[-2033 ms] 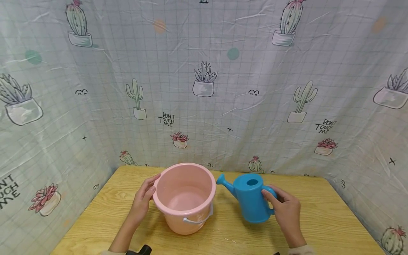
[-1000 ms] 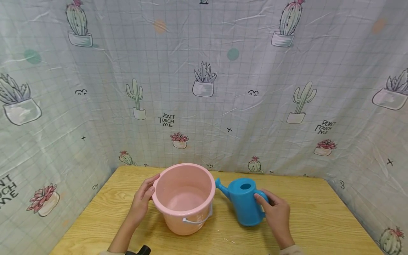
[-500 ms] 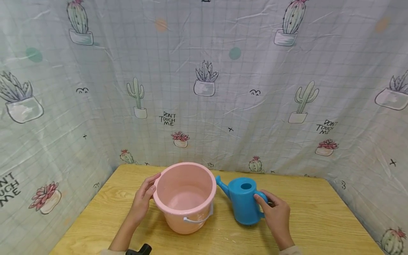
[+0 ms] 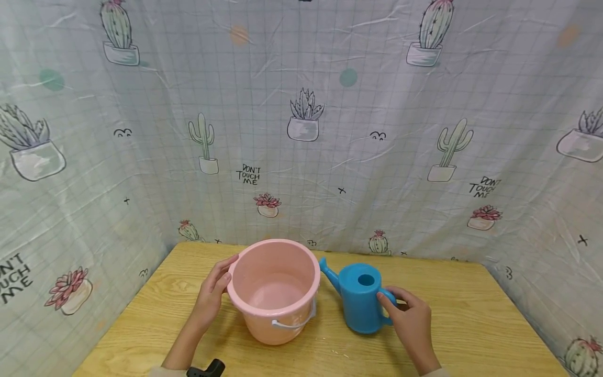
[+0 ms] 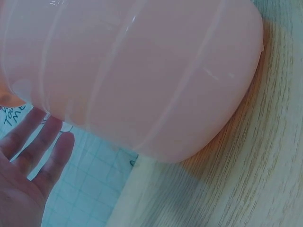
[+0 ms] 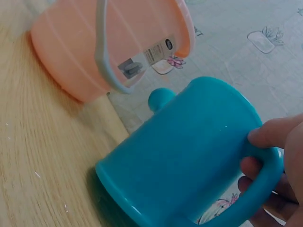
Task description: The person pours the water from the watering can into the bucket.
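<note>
A pink bucket (image 4: 275,327) with a white handle (image 4: 297,323) stands upright on the wooden table, its inside visible in the head view. My left hand (image 4: 210,296) touches the outside of its rim at the left, fingers fairly straight; the left wrist view shows the fingertips against the bucket wall (image 5: 142,71). To the right is a blue watering can (image 4: 360,303), its spout pointing toward the bucket. My right hand (image 4: 412,319) grips the can's handle (image 6: 258,189), thumb on top. The can's base is close to the wood; whether it touches is unclear.
The wooden table (image 4: 471,314) extends to both sides. A cactus-printed cloth (image 4: 301,173) hangs behind and around it. A few small whitish specks (image 4: 336,352) lie on the wood in front of the bucket. A black device (image 4: 207,369) sits by the left wrist.
Over two seconds the watering can has shifted left, nearer the bucket, with my right hand on its handle. It leaned slightly and now stands more upright. Left hand and bucket stay put.
</note>
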`<state>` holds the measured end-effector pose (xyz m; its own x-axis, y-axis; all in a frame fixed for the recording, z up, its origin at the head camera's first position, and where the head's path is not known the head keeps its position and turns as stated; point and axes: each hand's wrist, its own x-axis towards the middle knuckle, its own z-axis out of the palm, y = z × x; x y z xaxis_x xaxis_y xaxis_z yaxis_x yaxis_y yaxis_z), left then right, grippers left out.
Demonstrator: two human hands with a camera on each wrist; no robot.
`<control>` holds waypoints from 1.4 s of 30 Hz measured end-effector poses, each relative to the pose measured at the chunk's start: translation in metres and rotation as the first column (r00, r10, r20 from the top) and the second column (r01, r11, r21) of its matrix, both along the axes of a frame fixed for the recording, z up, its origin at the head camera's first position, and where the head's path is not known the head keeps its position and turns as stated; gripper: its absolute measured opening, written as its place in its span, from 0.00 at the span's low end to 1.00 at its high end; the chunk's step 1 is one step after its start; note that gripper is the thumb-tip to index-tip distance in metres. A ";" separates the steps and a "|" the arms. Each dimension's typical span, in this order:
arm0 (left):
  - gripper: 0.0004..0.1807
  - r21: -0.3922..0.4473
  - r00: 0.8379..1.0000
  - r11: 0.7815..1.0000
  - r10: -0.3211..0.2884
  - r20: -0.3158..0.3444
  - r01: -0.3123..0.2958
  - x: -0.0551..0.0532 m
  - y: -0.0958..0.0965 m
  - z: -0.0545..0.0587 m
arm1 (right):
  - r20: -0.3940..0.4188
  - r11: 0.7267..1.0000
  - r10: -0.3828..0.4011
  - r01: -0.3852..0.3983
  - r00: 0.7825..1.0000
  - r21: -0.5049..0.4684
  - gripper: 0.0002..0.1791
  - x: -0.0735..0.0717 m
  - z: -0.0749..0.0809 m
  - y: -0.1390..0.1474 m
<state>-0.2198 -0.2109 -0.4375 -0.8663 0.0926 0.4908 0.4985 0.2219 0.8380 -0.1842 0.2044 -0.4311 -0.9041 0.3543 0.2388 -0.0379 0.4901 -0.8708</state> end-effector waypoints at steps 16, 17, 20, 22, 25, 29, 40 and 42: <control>0.22 0.006 1.000 1.000 -0.012 -0.022 0.013 0.000 0.000 0.001 | 0.097 0.991 0.128 -0.130 0.987 0.012 0.12 -0.001 0.002 0.013; 0.22 0.007 1.000 1.000 -0.013 -0.023 0.013 0.000 0.000 0.001 | 0.097 0.990 0.137 -0.139 0.986 0.018 0.11 -0.001 0.002 0.013; 0.23 0.009 1.000 1.000 -0.013 -0.024 0.013 0.000 0.000 0.001 | 0.097 0.985 0.168 -0.171 0.981 0.017 0.10 0.001 0.002 0.011; 0.22 0.010 1.000 1.000 -0.012 -0.023 0.012 0.000 0.000 0.001 | 0.104 0.983 0.182 -0.185 0.978 0.014 0.11 0.001 0.002 0.009; 0.22 0.009 1.000 1.000 -0.010 -0.024 0.010 0.000 0.001 0.001 | 0.117 0.980 0.197 -0.200 0.973 0.017 0.11 0.002 0.002 0.008; 0.23 0.005 1.000 1.000 -0.005 -0.019 0.005 0.000 0.001 0.001 | 0.116 0.977 0.208 -0.212 0.971 0.025 0.09 0.001 0.001 0.006; 0.22 -0.001 1.000 1.000 0.007 -0.004 -0.007 0.000 0.001 0.002 | 0.135 0.954 0.297 -0.300 0.945 -0.002 0.10 0.000 -0.001 0.007; 0.22 -0.002 1.000 1.000 0.008 -0.001 -0.008 0.000 0.001 0.002 | 0.138 0.950 0.310 -0.312 0.941 -0.007 0.10 0.000 -0.001 0.008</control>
<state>-0.2196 -0.2097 -0.4356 -0.8667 0.0866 0.4912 0.4973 0.2272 0.8373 -0.1844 0.2119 -0.4321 -0.9929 0.0475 0.1089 -0.0723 0.4859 -0.8710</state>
